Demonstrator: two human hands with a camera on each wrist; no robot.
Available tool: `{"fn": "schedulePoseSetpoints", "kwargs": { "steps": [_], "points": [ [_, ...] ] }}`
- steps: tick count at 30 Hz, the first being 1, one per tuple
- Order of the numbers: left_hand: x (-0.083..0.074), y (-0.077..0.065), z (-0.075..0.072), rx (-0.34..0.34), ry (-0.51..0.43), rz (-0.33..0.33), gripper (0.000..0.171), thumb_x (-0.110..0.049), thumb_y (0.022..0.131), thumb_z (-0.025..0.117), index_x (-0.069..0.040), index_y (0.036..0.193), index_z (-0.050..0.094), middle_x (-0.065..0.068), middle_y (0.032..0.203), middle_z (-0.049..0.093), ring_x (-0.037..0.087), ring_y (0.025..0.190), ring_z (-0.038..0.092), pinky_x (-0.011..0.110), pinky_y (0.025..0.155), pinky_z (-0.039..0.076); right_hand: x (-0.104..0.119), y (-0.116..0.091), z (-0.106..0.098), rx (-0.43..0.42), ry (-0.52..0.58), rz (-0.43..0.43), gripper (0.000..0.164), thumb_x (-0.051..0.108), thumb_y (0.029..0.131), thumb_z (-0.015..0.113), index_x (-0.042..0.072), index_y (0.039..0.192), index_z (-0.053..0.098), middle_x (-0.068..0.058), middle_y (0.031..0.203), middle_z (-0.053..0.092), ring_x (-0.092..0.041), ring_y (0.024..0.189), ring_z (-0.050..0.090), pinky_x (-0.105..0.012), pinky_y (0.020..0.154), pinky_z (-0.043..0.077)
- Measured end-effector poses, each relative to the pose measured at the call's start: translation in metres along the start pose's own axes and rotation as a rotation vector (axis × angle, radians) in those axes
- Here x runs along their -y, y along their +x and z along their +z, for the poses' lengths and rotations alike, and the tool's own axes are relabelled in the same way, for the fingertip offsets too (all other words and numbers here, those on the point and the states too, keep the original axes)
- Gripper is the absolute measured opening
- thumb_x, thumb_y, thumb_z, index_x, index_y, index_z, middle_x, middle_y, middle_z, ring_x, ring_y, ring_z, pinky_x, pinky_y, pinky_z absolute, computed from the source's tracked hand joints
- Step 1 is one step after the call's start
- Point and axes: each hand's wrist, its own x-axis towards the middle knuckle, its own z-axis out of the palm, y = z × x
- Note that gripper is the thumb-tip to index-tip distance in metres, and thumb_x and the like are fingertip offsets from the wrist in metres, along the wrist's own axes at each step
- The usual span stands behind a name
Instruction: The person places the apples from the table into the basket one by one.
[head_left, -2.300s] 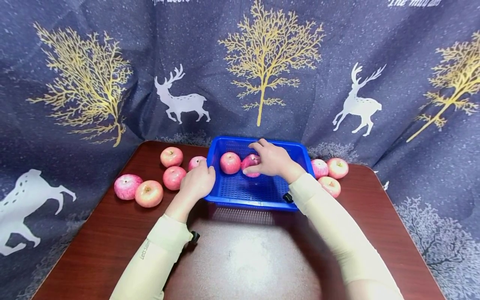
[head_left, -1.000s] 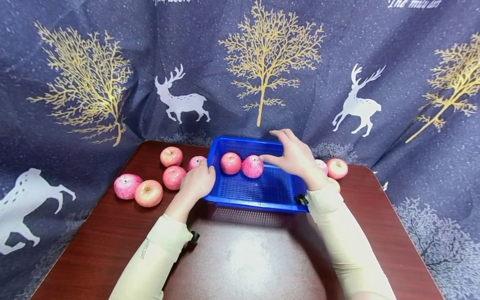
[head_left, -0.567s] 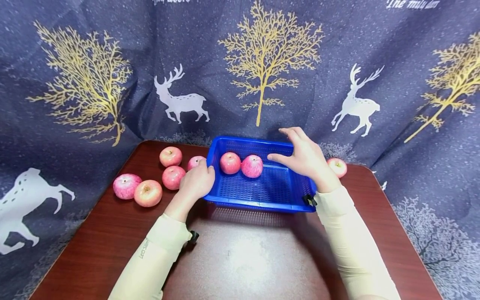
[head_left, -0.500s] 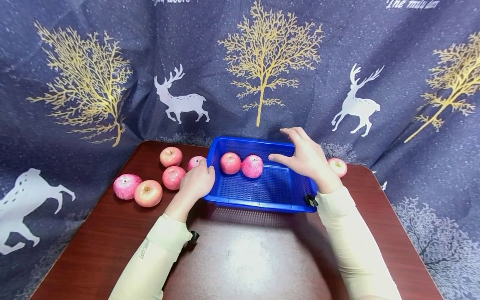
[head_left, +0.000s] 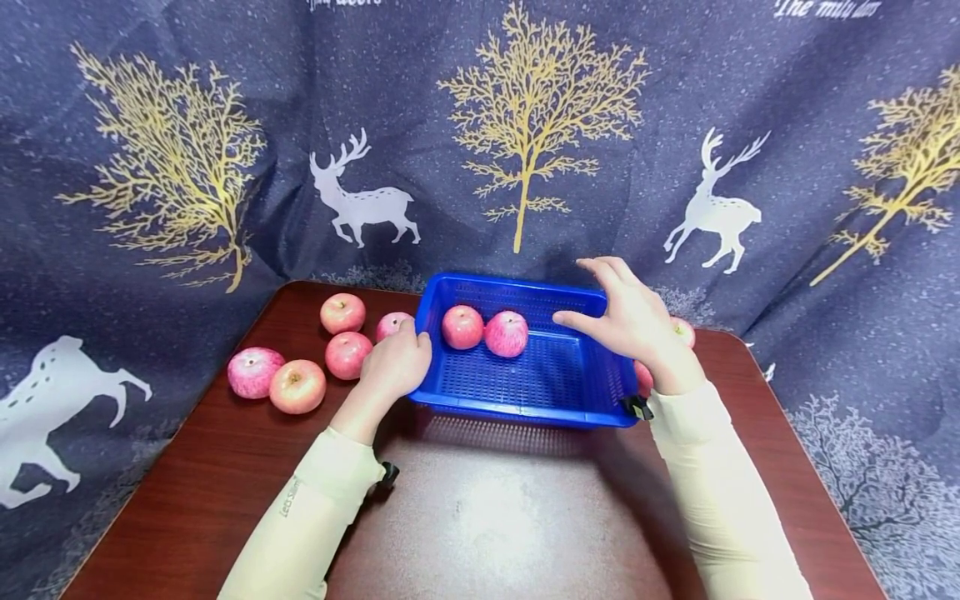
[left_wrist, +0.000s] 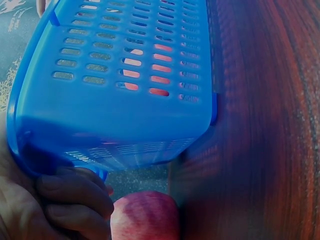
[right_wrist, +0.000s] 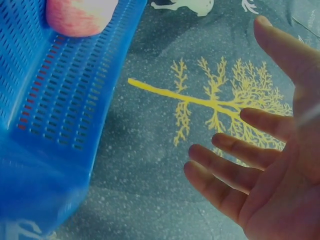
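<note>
A blue plastic basket point(head_left: 517, 408) with slotted walls stands on the table. Two red apples, a plain one point(head_left: 462, 327) and a streaked one point(head_left: 506, 334), sit side by side in its left half. My left hand point(head_left: 396, 360) grips the basket's left rim; the left wrist view shows the fingers point(left_wrist: 75, 192) curled at that rim. Above the basket's right end hovers my right hand point(head_left: 633, 317), thumb and fingers spread and nothing held. In the right wrist view the palm point(right_wrist: 285, 185) is bare, apart from the basket wall.
Several apples lie left of the basket, among them a pale one point(head_left: 297, 387) and a streaked one point(head_left: 255, 372); one apple point(head_left: 393, 325) is close to my left hand. Apples at the right, including one point(head_left: 683, 331), are partly hidden behind my right arm. A patterned curtain point(head_left: 480, 150) hangs behind.
My right hand has let go of the streaked apple inside the basket and moved rightward to the basket's right end. My left hand has stayed on the left rim.
</note>
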Motion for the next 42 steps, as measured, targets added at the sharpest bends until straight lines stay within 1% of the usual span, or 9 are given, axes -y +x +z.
{"fn": "schedulePoseSetpoints", "kwargs": {
  "steps": [3,9,11,16,18,23,29,35,42],
  "points": [
    [0.000,0.000,0.000,-0.005,0.000,0.002,0.044,-0.044,0.104,0.032,-0.008,0.124,0.047,0.018,0.119,0.062,0.039,0.100,0.061,0.059,0.079,0.048,-0.002,-0.004,-0.004,-0.006,0.002,-0.001,0.087,0.077,0.072,0.067,0.034,0.143,0.046,0.005,0.139,0.048,-0.021,0.116,0.054,-0.055,0.084,0.047],
    [0.000,0.000,0.001,-0.002,-0.004,0.008,0.045,-0.044,0.103,0.032,-0.007,0.126,0.047,0.018,0.120,0.062,0.039,0.100,0.060,0.059,0.080,0.048,-0.011,-0.015,-0.007,0.017,-0.003,0.016,0.088,0.078,0.073,0.065,0.032,0.145,0.044,0.002,0.140,0.047,-0.024,0.119,0.052,-0.055,0.090,0.046],
    [0.001,0.000,0.001,-0.002,-0.003,0.010,0.047,-0.044,0.103,0.032,-0.007,0.127,0.046,0.019,0.121,0.061,0.040,0.100,0.060,0.058,0.080,0.048,-0.014,-0.018,-0.008,0.011,-0.010,0.020,0.088,0.078,0.073,0.065,0.032,0.145,0.044,0.002,0.139,0.048,-0.023,0.118,0.053,-0.056,0.088,0.046],
    [0.002,0.001,0.001,-0.003,0.000,0.012,0.050,-0.044,0.103,0.031,-0.006,0.131,0.045,0.019,0.123,0.061,0.040,0.101,0.060,0.058,0.081,0.048,-0.021,-0.024,-0.009,-0.015,-0.023,0.009,0.088,0.076,0.073,0.067,0.029,0.145,0.046,0.000,0.138,0.049,-0.022,0.108,0.057,-0.055,0.084,0.048],
    [0.002,0.001,0.001,-0.003,0.001,0.013,0.050,-0.044,0.103,0.031,-0.006,0.131,0.045,0.019,0.123,0.060,0.039,0.101,0.060,0.058,0.081,0.048,-0.022,-0.026,-0.010,-0.019,-0.024,0.008,0.088,0.076,0.073,0.067,0.028,0.144,0.046,0.000,0.137,0.050,-0.022,0.109,0.057,-0.055,0.085,0.048],
    [0.002,0.001,0.002,0.001,-0.002,0.009,0.049,-0.045,0.103,0.031,-0.007,0.132,0.044,0.018,0.123,0.060,0.039,0.101,0.060,0.058,0.081,0.048,-0.026,-0.031,-0.010,-0.020,-0.020,0.014,0.089,0.076,0.073,0.067,0.028,0.145,0.045,0.000,0.137,0.050,-0.024,0.120,0.052,-0.055,0.088,0.046],
    [0.001,0.001,0.001,0.000,-0.004,0.010,0.048,-0.044,0.103,0.031,-0.007,0.130,0.045,0.017,0.123,0.061,0.038,0.101,0.060,0.058,0.082,0.048,-0.034,-0.039,-0.009,-0.018,-0.014,0.033,0.088,0.074,0.073,0.068,0.029,0.146,0.045,0.000,0.136,0.051,-0.023,0.121,0.051,-0.055,0.089,0.045],
    [0.001,0.001,0.001,-0.002,0.000,0.011,0.049,-0.044,0.103,0.032,-0.006,0.132,0.045,0.018,0.124,0.060,0.039,0.102,0.060,0.058,0.082,0.048,-0.039,-0.047,-0.010,0.006,-0.007,0.087,0.089,0.074,0.073,0.068,0.028,0.146,0.044,-0.001,0.139,0.049,-0.026,0.124,0.050,-0.057,0.091,0.043],
    [0.001,0.000,0.000,0.000,0.002,0.011,0.048,-0.044,0.103,0.032,-0.006,0.129,0.046,0.019,0.121,0.061,0.039,0.100,0.060,0.058,0.080,0.048,-0.046,-0.057,-0.009,-0.013,-0.001,0.104,0.089,0.072,0.073,0.071,0.027,0.145,0.046,-0.003,0.138,0.049,-0.027,0.123,0.049,-0.057,0.091,0.043]
  ]
}}
